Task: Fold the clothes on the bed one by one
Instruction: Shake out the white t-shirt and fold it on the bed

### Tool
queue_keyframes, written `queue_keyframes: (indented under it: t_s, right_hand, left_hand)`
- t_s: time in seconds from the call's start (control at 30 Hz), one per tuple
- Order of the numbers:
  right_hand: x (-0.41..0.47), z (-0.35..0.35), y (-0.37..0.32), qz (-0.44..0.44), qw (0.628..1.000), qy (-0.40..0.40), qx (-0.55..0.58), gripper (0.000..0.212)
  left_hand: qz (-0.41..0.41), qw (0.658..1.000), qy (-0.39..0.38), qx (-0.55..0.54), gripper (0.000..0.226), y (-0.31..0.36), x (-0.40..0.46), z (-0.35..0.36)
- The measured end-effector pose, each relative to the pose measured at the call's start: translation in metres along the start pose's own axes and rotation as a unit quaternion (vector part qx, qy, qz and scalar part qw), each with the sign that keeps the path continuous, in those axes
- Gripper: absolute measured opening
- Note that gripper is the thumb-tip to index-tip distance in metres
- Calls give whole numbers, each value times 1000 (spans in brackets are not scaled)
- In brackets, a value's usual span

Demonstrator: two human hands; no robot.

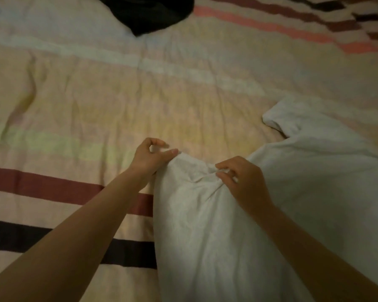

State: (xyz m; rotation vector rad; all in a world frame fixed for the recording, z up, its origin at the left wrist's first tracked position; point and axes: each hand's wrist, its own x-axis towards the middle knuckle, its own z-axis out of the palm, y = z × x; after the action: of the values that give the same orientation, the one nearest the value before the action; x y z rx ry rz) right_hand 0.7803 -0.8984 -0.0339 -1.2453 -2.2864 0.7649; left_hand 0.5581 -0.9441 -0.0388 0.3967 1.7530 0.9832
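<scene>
Closest to me: white garment [238, 225], looks like a T-shirt, bunched across the near right part of the bed [85, 101]. One sleeve [282, 118] lies flat further out on the right.

Right hand [242, 182] is on top of the raised fold, fingers curled in and pinching a gather of the white cloth. Left hand [153, 155] sits at the left end of the same raised edge; its thumb lies along the cloth, index curled above it. From here I can't tell if it has a real pinch or is only touching the edge.

My read: I'm at the spread-out stage, nothing folded yet. To do it well I'd get a firm pinch with the left on the edge, match it with the right at the same seam line, pull the two apart so the fabric goes taut, then lay it flat on the open stretch of sheet on the left before making the first fold. Grabbing one layer only matters; the gather under the right hand looks like several layers.

Further out: striped bedsheet [52, 188], wrinkled in the middle, so the shirt may not lie smooth. At the far edge, a dark garment [148, 14] waits, well apart from the white one and not in the way.
</scene>
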Motion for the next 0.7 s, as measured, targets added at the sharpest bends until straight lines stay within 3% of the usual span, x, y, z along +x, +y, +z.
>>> queue_keyframes:
  t_s: [0.1, 0.2, 0.3, 0.4, 0.47, 0.6, 0.7]
  right_hand:
    - [17, -28, 31, 22, 997, 12, -71, 15]
    - [34, -48, 60, 22, 983, -65, -173, 25]
    - [46, -51, 76, -25, 955, -165, -244, 30]
    - [55, -50, 83, -19, 926, -210, -313, 34]
    - [59, -53, 88, -36, 940, -180, -288, 50]
    - [66, -79, 86, -1, 980, -99, -175, 41]
    - [69, -85, 84, -5, 983, -93, -159, 42]
  left_hand:
    - [32, 995, -58, 75, 56, -3, 0, -4]
    - [54, 985, -108, 124, 59, -9, 0, -7]
    - [61, 987, -104, 105, 52, -9, -3, -11]
    - [34, 993, -100, 49, 44, -8, -6, -19]
    - [19, 994, -109, 17, 37, -8, -7, -21]
    - [-27, 996, -51, -66, 14, -6, -1, -24]
    - [-102, 987, -2, -128, 25, -6, 7, -20]
